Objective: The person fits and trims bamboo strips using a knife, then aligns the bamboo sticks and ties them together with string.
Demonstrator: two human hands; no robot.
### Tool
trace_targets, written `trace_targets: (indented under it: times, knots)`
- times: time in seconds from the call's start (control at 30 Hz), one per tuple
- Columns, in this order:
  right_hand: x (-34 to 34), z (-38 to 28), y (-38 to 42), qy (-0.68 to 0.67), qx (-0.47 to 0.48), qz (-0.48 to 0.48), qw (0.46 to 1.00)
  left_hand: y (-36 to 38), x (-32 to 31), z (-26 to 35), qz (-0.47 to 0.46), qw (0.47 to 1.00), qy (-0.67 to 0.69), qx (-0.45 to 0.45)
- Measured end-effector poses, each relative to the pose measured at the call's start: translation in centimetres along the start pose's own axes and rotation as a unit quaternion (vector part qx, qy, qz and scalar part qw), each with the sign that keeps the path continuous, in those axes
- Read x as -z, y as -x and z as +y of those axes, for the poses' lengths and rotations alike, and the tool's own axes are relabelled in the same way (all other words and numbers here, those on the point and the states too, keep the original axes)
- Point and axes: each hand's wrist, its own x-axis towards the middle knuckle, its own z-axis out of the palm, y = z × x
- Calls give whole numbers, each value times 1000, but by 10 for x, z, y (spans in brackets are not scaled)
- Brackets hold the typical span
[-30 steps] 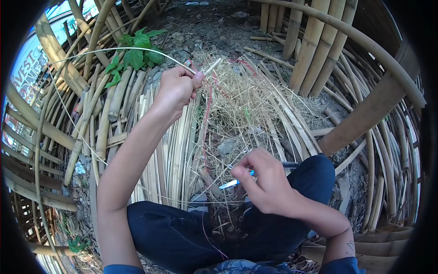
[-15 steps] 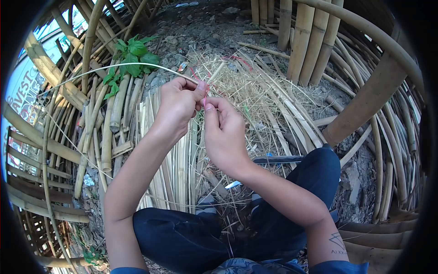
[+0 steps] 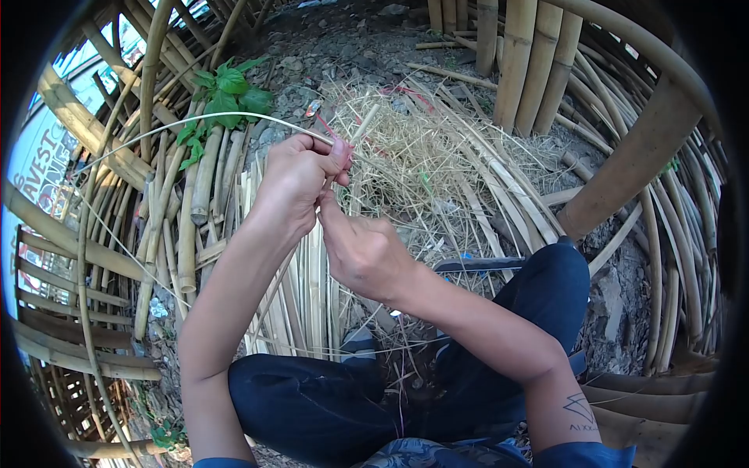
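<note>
My left hand (image 3: 292, 183) is closed on a thin, pale bamboo strip (image 3: 234, 114), which arcs away to the left. Pink string (image 3: 348, 154) is wound at its thumb tip, where a short bamboo stick (image 3: 365, 122) slants up to the right. Just below, my right hand (image 3: 367, 253) is closed in a pinch, fingertips against the underside of my left hand. What those fingers pinch is hidden.
Shavings (image 3: 406, 148) with pink string scraps lie ahead. Split bamboo strips (image 3: 300, 300) lie below my hands, and a dark blade-like tool (image 3: 476, 265) by my knee. Bamboo poles (image 3: 538, 70) stand right; a leafy plant (image 3: 230, 93) grows left.
My right hand has moved left and slightly down, from the pink string to beneath my left hand, and has turned knuckles up. My left hand has shifted slightly left, still holding the bamboo strip.
</note>
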Motion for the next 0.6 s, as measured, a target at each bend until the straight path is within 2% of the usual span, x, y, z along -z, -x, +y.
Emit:
trace_targets:
  times: [0.2, 0.33, 0.4, 0.5, 0.6]
  knots:
    - [1, 6, 4, 20, 15, -56, 998, 3, -1, -1, 19, 999, -29, 15]
    - [3, 6, 2, 67, 8, -55, 996, -2, 2, -10, 0, 1000, -16, 17]
    - [-1, 10, 3, 104, 13, -64, 992, -1, -1, -15, -1, 999, -29, -46]
    - [-9, 9, 5, 116, 10, -62, 991, 0, -1, -17, 0, 998, -55, -19]
    - [-11, 10, 7, 143, -7, -89, 986, -1, 2, -16, -27, 997, -66, -36]
